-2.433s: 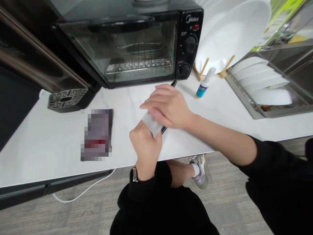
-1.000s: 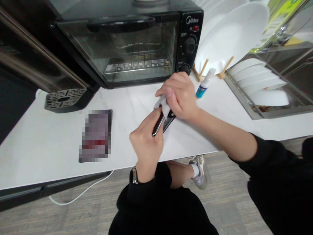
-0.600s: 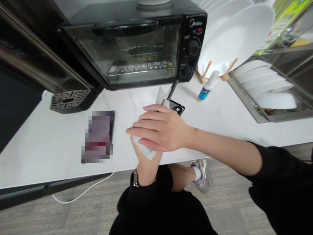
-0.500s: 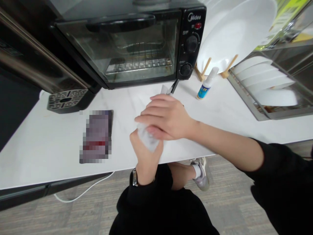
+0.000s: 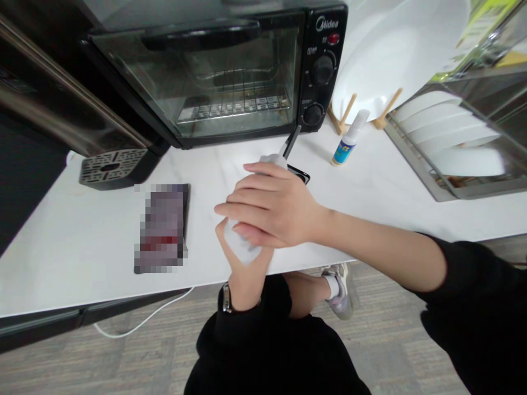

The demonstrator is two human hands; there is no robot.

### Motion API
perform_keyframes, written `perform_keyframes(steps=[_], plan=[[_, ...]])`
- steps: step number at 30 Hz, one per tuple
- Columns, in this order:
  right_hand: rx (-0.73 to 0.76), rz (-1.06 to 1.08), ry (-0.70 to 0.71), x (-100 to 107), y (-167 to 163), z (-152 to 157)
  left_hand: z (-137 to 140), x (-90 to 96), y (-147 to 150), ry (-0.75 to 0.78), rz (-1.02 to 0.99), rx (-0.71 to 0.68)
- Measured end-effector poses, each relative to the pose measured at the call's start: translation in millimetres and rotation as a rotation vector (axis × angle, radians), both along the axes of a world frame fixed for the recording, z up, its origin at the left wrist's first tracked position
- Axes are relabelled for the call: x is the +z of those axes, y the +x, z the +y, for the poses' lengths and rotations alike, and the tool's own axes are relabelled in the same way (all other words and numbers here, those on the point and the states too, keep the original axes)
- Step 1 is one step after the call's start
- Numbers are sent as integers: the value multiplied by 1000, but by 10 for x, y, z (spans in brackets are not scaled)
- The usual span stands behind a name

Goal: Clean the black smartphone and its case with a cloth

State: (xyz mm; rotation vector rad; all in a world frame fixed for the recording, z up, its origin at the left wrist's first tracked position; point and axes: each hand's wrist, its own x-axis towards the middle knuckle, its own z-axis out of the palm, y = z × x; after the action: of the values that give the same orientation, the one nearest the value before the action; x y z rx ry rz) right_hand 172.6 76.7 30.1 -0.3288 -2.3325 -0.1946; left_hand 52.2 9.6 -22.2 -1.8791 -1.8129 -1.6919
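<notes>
My right hand (image 5: 280, 206) lies across a crumpled white tissue (image 5: 242, 247), its fingers curled over it and the thumb pressed down. Beneath it my left hand (image 5: 247, 274), with a watch at the wrist, cups upward around the tissue; most of its fingers are hidden and what else it grips cannot be made out. Beyond the right hand, white material (image 5: 272, 159) shows, along with a slim dark strip (image 5: 292, 141) pointing toward the oven. A black, glossy corner of a flat object (image 5: 300, 174) sticks out beside the right knuckles.
A toaster oven (image 5: 239, 88) stands behind the hands on a white counter (image 5: 99, 241). A pixelated flat packet (image 5: 162, 227) lies to the left, near a drip tray (image 5: 113, 167). To the right are a small spray bottle (image 5: 348, 142), white plates (image 5: 387, 60) and a dish rack (image 5: 436, 189).
My right hand has slid slightly left and toward me over the tissue. More of the black corner and the white material beyond the hand now shows.
</notes>
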Motion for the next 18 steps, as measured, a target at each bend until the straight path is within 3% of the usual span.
perform_keyframes(steps=[2, 5, 8, 11, 15, 18], plan=[[-89, 72, -37, 1, 81, 121, 2, 67, 3, -61, 67, -73], [-263, 261, -186, 19, 275, 411, 24, 221, 22, -13, 108, -120], [-296, 349, -303, 36, 387, 572, 45, 308, 44, 26, 102, -179], [-240, 296, -267, 12, 299, 463, 40, 265, 33, -8, 92, -143], [-23, 136, -86, -61, 55, 143, -13, 85, -20, -100, 23, -84], [84, 80, 8, -77, 47, 134, -36, 39, -29, -116, 5, -72]])
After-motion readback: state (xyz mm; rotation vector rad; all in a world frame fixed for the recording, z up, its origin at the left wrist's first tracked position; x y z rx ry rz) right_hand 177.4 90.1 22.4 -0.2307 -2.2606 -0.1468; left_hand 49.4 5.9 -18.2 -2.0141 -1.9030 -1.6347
